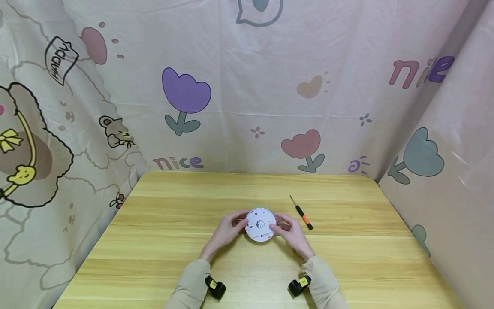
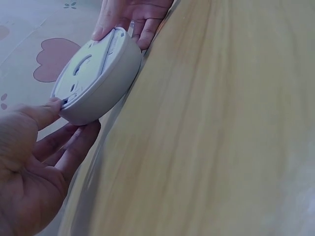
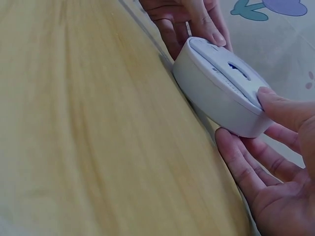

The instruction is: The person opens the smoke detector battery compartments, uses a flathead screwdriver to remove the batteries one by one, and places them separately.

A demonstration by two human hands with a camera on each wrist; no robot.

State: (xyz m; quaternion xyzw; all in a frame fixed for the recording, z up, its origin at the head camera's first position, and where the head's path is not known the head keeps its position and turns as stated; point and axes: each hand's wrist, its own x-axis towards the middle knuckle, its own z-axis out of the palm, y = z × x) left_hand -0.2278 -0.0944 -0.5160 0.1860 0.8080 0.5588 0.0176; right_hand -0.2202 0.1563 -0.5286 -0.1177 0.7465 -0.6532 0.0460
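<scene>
Between both hands is a round white plastic device point(image 1: 255, 231), shaped like a smoke detector, its slotted flat face turned up. The left hand point(image 1: 227, 229) grips its left edge, thumb on the face and fingers beneath, as the left wrist view shows of the device point(image 2: 106, 91). On the opposite edge the right hand point(image 1: 292, 234) holds it the same way; in the right wrist view that thumb presses near the rim of the device point(image 3: 211, 93). A screwdriver point(image 1: 302, 213) with a black and orange handle lies just right of the right hand, its tip pointing away.
The wooden table point(image 1: 173, 210) stretches under both forearms. A printed curtain point(image 1: 247, 86) hangs behind its far edge and along both sides. Black and yellow wrist cameras point(image 1: 215, 287) sit by the beige sleeves point(image 1: 326, 281).
</scene>
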